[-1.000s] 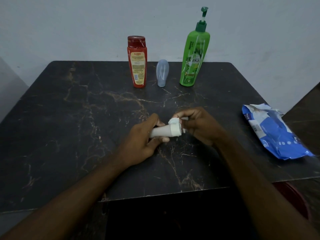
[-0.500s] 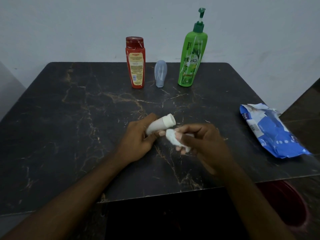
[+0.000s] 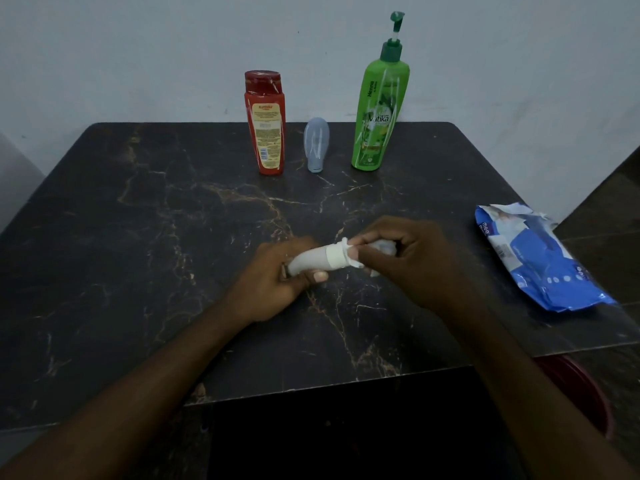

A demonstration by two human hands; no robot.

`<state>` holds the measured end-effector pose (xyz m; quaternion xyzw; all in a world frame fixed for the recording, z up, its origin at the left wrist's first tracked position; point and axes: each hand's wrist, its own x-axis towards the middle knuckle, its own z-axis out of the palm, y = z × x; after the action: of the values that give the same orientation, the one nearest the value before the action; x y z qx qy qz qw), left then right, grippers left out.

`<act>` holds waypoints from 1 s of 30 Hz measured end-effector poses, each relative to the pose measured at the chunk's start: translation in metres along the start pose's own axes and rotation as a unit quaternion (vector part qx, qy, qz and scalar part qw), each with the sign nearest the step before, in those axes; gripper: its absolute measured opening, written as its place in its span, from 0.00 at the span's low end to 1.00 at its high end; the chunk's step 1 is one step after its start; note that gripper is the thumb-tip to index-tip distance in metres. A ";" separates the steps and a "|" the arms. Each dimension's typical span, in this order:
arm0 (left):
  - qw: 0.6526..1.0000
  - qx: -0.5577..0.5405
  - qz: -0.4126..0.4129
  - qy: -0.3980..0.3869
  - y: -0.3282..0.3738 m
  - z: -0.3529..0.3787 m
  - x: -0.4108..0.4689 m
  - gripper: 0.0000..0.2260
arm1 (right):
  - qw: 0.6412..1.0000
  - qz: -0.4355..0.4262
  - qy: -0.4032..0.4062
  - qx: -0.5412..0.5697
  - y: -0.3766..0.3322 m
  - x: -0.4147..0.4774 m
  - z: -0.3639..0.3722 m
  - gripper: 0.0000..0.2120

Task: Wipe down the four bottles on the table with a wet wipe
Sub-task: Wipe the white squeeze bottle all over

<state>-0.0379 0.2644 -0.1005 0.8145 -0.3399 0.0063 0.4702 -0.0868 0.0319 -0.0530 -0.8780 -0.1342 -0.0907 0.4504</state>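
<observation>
The left hand grips the white tube by its tail; the right hand pinches the wet wipe (tube likely light, squashy).

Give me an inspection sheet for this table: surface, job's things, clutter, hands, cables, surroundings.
Surface: dark marbled table, pale veins.
Job's things: red bottle, small grey bottle and green pump bottle standing at the far edge; white tube held mid-table; wet wipe at its cap.
Clutter: blue wipes pack at the right edge.
Hands: left hand grips the white tube; right hand pinches the wet wipe.
Cables: nothing seen.
Surroundings: pale wall behind; dark red tub below the table's right corner.
</observation>
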 end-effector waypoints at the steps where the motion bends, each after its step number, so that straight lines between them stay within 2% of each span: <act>1: 1.000 -0.004 0.000 -0.001 0.000 0.000 0.000 0.05 | 1.000 -0.003 0.003 -0.007 0.002 0.001 0.000 0.06; 12: 1.000 0.013 -0.006 -0.006 0.000 -0.002 0.000 0.05 | 0.999 -0.020 -0.021 -0.033 0.001 0.009 -0.003 0.05; 18: 1.000 0.015 -0.006 -0.011 0.001 -0.003 0.002 0.04 | 0.997 -0.013 -0.071 -0.017 0.000 0.005 -0.009 0.03; 22: 1.000 0.021 -0.004 -0.011 0.004 -0.003 0.001 0.04 | 0.998 -0.027 -0.042 -0.027 0.002 0.016 -0.007 0.05; 27: 1.000 0.023 -0.014 -0.004 0.001 -0.002 0.001 0.06 | 0.996 -0.024 -0.084 -0.024 0.003 0.012 -0.010 0.03; 30: 0.999 0.032 -0.009 -0.004 0.001 -0.002 0.002 0.08 | 0.997 -0.037 -0.065 -0.003 -0.001 0.017 -0.010 0.03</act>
<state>-0.0364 0.2642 -0.0981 0.8322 -0.3343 0.0096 0.4423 -0.0715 0.0267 -0.0421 -0.8780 -0.1952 -0.0500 0.4343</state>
